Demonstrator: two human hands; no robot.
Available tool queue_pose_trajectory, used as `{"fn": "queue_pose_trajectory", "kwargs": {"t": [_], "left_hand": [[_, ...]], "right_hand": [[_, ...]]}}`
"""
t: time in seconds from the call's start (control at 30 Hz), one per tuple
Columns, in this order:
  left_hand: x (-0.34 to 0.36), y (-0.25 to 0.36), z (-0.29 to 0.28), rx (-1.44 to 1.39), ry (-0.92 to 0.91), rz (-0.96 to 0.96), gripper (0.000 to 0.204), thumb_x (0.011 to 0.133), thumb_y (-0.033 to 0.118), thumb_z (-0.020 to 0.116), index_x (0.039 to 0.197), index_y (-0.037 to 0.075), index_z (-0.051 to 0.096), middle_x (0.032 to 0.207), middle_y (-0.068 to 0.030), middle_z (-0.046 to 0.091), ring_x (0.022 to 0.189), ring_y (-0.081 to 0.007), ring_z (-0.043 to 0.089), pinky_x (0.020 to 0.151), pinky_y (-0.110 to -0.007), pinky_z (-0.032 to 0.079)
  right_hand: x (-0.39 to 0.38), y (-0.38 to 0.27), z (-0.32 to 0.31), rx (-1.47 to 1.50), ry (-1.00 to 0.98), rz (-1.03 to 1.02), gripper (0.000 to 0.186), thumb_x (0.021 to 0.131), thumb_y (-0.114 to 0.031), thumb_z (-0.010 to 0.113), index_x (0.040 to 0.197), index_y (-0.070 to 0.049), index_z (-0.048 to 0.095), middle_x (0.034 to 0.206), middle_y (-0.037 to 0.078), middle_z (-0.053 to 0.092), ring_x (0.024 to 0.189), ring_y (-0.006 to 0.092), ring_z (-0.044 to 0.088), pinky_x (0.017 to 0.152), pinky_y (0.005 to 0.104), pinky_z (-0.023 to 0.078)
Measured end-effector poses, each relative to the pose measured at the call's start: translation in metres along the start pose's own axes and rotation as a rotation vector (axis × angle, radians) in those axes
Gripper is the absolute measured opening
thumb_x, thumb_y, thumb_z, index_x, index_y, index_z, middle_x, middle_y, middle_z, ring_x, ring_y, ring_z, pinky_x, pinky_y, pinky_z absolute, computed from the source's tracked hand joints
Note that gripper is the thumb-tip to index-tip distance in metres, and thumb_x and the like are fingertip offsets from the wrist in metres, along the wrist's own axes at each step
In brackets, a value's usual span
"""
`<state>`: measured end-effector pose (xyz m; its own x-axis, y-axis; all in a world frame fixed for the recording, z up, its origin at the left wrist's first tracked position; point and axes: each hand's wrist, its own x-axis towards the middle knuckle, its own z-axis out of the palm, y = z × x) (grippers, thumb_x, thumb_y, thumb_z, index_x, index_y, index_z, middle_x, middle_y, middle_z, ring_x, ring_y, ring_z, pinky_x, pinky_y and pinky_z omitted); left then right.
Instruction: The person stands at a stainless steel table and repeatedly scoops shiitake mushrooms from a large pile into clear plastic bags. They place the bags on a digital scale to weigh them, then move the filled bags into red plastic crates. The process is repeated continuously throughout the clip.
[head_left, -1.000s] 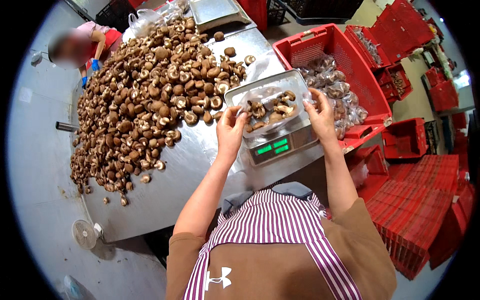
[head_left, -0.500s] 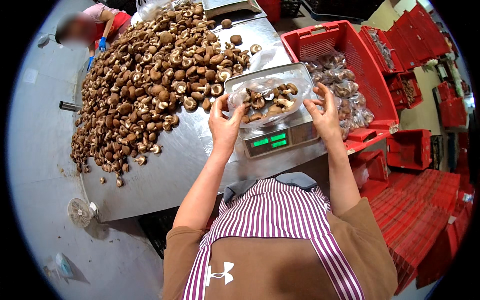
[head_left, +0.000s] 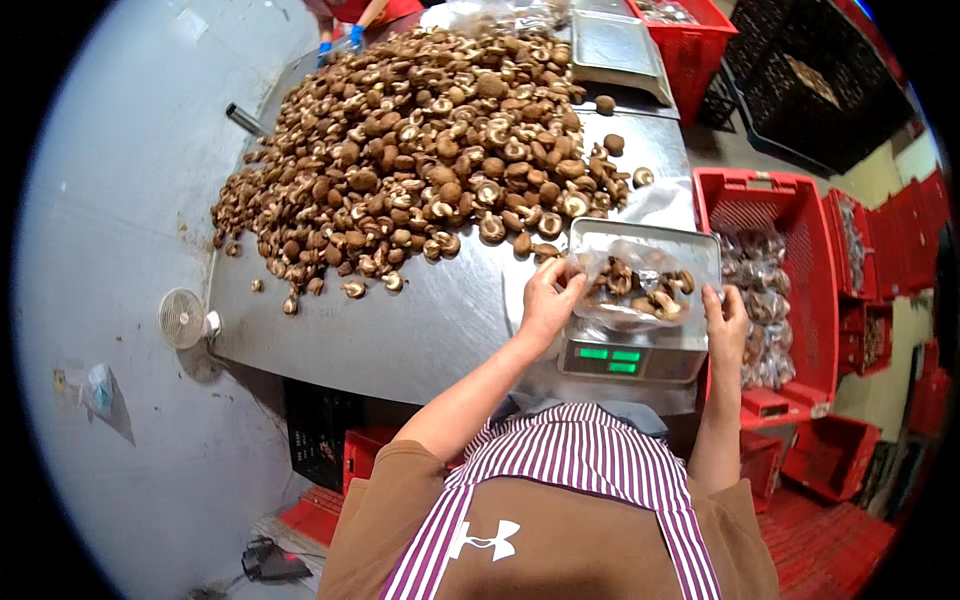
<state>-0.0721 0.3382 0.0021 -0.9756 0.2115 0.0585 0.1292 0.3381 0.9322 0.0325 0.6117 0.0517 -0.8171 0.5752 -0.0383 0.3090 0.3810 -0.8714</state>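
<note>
A clear plastic bag [head_left: 628, 318] with several brown shiitake mushrooms [head_left: 662, 303] in it lies on the steel pan of a digital scale [head_left: 640, 360] with lit green displays. At the bag's left edge, my left hand [head_left: 548, 302] is closed, its thumb and fingers pinching the plastic. My right hand [head_left: 727, 318] is beside the pan's right edge, fingers slightly apart, with nothing visible in them. A big heap of loose shiitake mushrooms [head_left: 400, 150] spreads over the steel table [head_left: 450, 320] left of the scale.
Right of the scale, a red crate [head_left: 815, 300] holds several filled bags [head_left: 765, 310]. A second scale [head_left: 615, 45] stands at the back. Across the heap are a co-worker's blue-gloved hands [head_left: 352, 38]. A fan [head_left: 183, 318] is by the left wall; black crates [head_left: 800, 90] stand far right.
The view has swung, so the scale and heap appear farther right. My left hand still holds the bag's left edge; my right hand has drawn back from the bag toward the pan's edge.
</note>
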Motion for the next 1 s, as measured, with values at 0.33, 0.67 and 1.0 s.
{"fn": "queue_pose_trajectory", "kwargs": {"t": [0.33, 0.67, 1.0], "left_hand": [[0.009, -0.068, -0.006, -0.421, -0.131, -0.217, 0.018, 0.093, 0.021, 0.066, 0.099, 0.004, 0.064, 0.086, 0.0008, 0.064, 0.075, -0.0071, 0.056, 0.067, -0.024, 0.046], [0.081, -0.186, -0.133, 0.951, 0.185, 0.002, 0.039, 0.084, 0.005, 0.052, 0.122, 0.011, 0.061, 0.135, -0.0145, 0.052, 0.112, -0.0362, 0.057, 0.093, -0.044, 0.048], [0.076, -0.116, -0.134, 0.414, 0.292, 0.052, 0.022, 0.088, 0.005, 0.057, 0.108, 0.002, 0.064, 0.100, -0.0098, 0.062, 0.088, -0.0258, 0.061, 0.076, -0.036, 0.049]], "right_hand": [[0.009, -0.015, 0.009, 0.359, -0.166, -0.013, 0.016, 0.097, -0.014, 0.057, 0.103, -0.001, 0.062, 0.097, 0.002, 0.065, 0.089, 0.0090, 0.057, 0.082, 0.0243, 0.043], [-0.003, -0.019, -0.004, 0.406, -0.144, 0.003, 0.026, 0.096, -0.016, 0.056, 0.115, 0.001, 0.059, 0.105, 0.004, 0.062, 0.097, 0.0114, 0.056, 0.087, 0.0256, 0.043], [-0.010, -0.017, -0.003, 0.301, -0.015, -0.071, 0.031, 0.089, -0.020, 0.066, 0.110, 0.002, 0.060, 0.102, 0.007, 0.065, 0.101, 0.0167, 0.059, 0.091, 0.0315, 0.045]]}}
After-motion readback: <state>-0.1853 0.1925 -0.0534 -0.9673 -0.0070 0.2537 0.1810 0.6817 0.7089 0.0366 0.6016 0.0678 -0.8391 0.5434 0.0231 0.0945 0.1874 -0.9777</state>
